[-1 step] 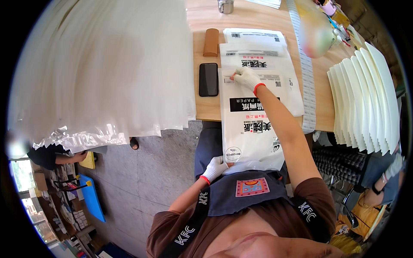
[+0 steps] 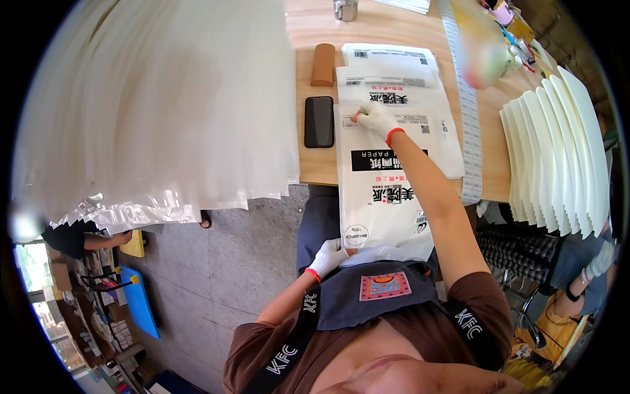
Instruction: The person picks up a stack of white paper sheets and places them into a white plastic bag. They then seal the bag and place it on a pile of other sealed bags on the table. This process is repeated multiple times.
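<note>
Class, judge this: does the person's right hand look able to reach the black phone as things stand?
Probably yes: the phone lies uncovered on the table, just left of the right hand, and nothing appears to block the way across the printed bag.

We see bags (image 2: 388,217) on the desk (image 2: 316,165) at upper centre, reaching past its near edge. Just left of them lies a phone (image 2: 319,122), with a block (image 2: 322,65) behind it; sheets (image 2: 164,111) fill the upper left, paper stacks (image 2: 554,154) the right.

A co-worker's glove (image 2: 599,261) — far right — has shifted slightly.
</note>
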A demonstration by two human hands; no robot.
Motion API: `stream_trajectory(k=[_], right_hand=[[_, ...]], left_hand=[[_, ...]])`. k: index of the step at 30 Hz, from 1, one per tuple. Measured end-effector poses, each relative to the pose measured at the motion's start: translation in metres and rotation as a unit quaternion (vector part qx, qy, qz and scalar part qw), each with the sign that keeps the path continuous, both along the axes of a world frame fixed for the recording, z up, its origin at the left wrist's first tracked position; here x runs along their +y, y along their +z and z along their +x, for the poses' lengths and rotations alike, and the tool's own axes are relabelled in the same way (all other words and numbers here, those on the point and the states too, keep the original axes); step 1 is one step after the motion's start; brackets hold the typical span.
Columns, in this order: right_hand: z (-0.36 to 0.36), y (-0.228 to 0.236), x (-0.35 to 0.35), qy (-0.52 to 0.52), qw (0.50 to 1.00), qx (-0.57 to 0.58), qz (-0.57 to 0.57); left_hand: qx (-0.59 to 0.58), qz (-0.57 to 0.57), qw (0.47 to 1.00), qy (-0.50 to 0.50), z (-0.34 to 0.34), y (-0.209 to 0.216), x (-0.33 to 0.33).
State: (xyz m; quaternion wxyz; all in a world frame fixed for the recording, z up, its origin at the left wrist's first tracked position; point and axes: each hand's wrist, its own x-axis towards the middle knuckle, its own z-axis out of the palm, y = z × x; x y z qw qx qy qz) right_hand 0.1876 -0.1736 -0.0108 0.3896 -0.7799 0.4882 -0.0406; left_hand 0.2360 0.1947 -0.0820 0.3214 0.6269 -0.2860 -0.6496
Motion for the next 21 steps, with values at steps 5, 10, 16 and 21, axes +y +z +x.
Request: stream_trajectory(k=[5,10,16,21], right_hand=[[0.005,-0.012,0.003,0.012,0.992,0.036,-0.121],[0.0,-0.026,0.015,-0.055,0.975,-0.045,-0.212],[-0.091,-0.007,0.054,-0.059,0.965,-0.247,-0.06],[-0.215,0.044,0.172,-0.1,0.963,0.186,-0.167]], left_hand=[[0.02,-0.01,1.0,0.006,0.0,-0.005,0.001],[-0.002,-0.009,1.0,-0.013,0.0,0.007,-0.002],[0.019,-0.057,0.998,0.016,0.001,0.03,0.003],[0.054,-0.169,0.981,0.073,0.021,0.082,-0.021]])
